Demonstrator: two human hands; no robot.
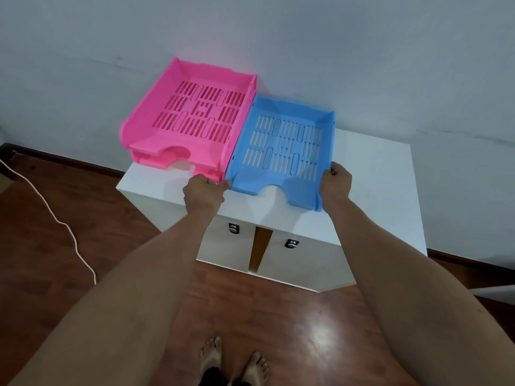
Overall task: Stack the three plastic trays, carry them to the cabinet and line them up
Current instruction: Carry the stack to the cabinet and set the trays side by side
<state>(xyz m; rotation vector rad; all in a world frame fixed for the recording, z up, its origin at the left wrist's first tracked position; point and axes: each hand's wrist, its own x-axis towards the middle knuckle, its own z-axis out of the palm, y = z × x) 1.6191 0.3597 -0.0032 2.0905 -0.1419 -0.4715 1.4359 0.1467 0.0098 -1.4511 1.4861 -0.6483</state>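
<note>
- While both hands hold it, the blue tray [284,146] lies on the white cabinet [376,174], its left wall touching the pink trays.
- Left hand [203,192]: grip closed on the blue tray's front left corner.
- Right hand [335,183]: grip closed on its front right wall.
- Two pink trays [192,112] sit stacked on the cabinet's left end, against the wall [334,45], overhanging the left edge.
- Cabinet doors stand slightly apart below.
</note>
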